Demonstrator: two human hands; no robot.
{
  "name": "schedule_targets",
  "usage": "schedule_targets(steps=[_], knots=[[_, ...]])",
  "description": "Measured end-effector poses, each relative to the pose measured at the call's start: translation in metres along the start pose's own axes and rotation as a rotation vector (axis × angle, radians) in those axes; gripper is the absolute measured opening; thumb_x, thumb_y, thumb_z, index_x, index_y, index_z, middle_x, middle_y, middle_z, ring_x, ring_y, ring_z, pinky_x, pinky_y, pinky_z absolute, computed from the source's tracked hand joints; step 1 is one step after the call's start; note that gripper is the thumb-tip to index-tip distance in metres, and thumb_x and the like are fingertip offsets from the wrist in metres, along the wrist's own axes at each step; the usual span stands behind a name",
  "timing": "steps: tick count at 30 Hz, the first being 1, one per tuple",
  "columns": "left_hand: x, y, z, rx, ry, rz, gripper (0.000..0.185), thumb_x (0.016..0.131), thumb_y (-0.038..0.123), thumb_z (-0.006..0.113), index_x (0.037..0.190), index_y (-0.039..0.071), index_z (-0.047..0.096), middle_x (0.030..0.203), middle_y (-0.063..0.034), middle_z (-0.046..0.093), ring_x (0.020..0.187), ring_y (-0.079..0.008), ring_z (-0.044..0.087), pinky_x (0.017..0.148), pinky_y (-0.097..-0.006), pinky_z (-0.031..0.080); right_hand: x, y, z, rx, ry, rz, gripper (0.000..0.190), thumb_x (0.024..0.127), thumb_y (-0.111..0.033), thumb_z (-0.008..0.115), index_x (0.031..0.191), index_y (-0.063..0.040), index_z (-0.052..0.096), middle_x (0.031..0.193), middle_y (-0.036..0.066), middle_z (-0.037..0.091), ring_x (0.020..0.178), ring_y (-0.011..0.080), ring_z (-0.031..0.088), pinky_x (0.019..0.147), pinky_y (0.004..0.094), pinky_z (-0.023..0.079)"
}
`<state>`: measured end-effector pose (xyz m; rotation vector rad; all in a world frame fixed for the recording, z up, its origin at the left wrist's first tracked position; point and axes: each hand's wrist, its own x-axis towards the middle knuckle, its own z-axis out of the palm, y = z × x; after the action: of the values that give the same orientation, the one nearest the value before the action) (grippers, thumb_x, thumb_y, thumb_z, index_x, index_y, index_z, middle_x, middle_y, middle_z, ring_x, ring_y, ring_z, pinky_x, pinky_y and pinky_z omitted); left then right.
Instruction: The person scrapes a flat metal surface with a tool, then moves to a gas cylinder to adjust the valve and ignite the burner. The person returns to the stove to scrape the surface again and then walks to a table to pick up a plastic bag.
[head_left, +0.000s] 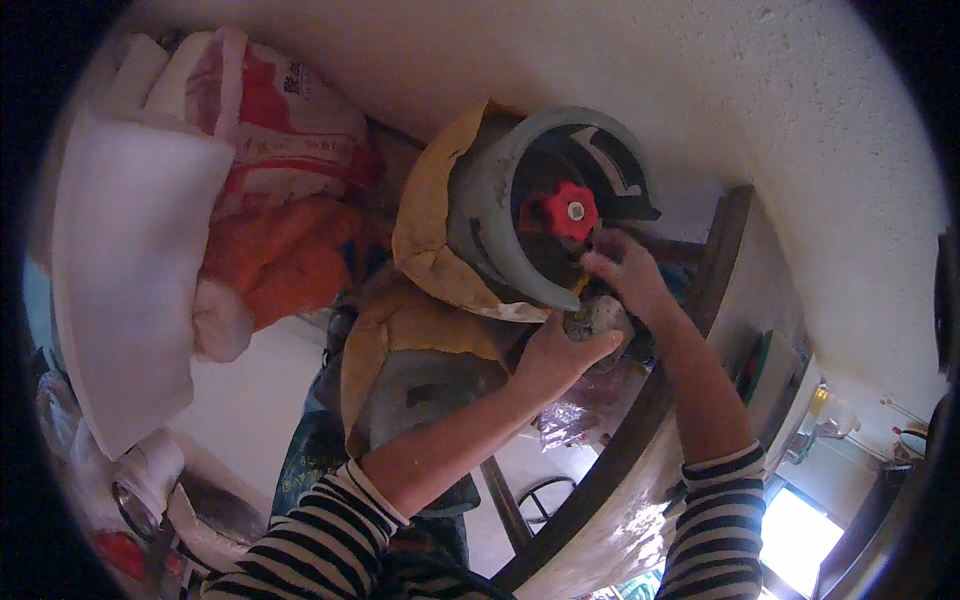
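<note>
A grey gas cylinder (480, 217) with a ring-shaped collar stands against the wall, partly wrapped in brown cardboard. Inside the collar is its red valve handwheel (574, 211). My left hand (559, 352) grips a dirty grey round fitting, apparently a gas regulator (596, 319), just outside the collar's opening. My right hand (626, 271) is at the valve outlet beside the handwheel, its fingers bent around the small coupling there. The coupling itself is mostly hidden by those fingers.
Nearer me stands a second cardboard-wrapped grey cylinder (427, 397). A wooden table (645, 465) with a dark edge runs along the right. At left are a white foam block (142, 262), a red-and-white printed bag (292, 127) and orange cloth (277, 255). A pale wall (660, 67) rises behind.
</note>
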<state>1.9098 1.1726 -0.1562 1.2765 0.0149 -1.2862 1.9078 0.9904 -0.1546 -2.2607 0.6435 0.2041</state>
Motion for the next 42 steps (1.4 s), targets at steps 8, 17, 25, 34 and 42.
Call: schedule_targets(steps=[8,17,25,34,42], knots=[[0.002,0.009,-0.004,-0.055,-0.049,-0.032,0.085,0.064,0.046,0.071,0.121,-0.008,0.039,0.109,-0.0211,0.055,0.103,-0.0262,0.055,0.09,-0.0321,0.041,0.009,0.002,0.0,0.263,0.121,0.312,0.054,0.077,-0.034,0.065,0.113,0.003,0.05,0.101,0.015,0.061,0.088,0.0236,0.06,0.08,0.0341,0.045],[0.009,-0.006,-0.002,0.068,0.032,0.02,0.088,0.064,0.05,0.068,0.123,-0.008,0.037,0.115,-0.0251,0.051,0.109,-0.0323,0.051,0.094,-0.0336,0.038,0.008,-0.005,0.001,0.033,0.211,0.283,0.071,0.068,-0.038,0.073,0.118,0.004,0.043,0.102,0.016,0.061,0.097,0.0255,0.057,0.087,0.0344,0.042],[0.015,-0.011,0.001,0.016,0.031,0.086,0.083,0.064,0.046,0.07,0.121,-0.007,0.039,0.112,-0.0223,0.054,0.106,-0.0291,0.053,0.092,-0.0317,0.039,-0.002,0.005,0.009,-0.03,-0.022,0.296,0.06,0.075,-0.035,0.067,0.119,-0.002,0.045,0.099,0.014,0.061,0.091,0.0219,0.058,0.083,0.0327,0.043],[0.015,-0.013,0.004,-0.158,-0.033,0.054,0.065,0.069,0.034,0.072,0.115,-0.004,0.047,0.106,-0.0121,0.057,0.093,-0.0189,0.057,0.082,-0.0282,0.045,-0.004,0.007,0.004,0.024,0.174,0.289,0.048,0.077,-0.033,0.066,0.11,-0.001,0.053,0.097,0.016,0.063,0.096,0.0259,0.059,0.086,0.0324,0.042],[0.016,-0.013,0.005,-0.153,-0.023,0.033,0.065,0.069,0.036,0.072,0.116,-0.002,0.047,0.104,-0.0103,0.058,0.09,-0.0177,0.057,0.076,-0.0295,0.047,0.004,0.013,-0.005,-0.17,0.144,0.14,0.046,0.077,-0.033,0.065,0.107,0.0,0.054,0.104,0.018,0.06,0.095,0.0276,0.059,0.083,0.0358,0.045]])
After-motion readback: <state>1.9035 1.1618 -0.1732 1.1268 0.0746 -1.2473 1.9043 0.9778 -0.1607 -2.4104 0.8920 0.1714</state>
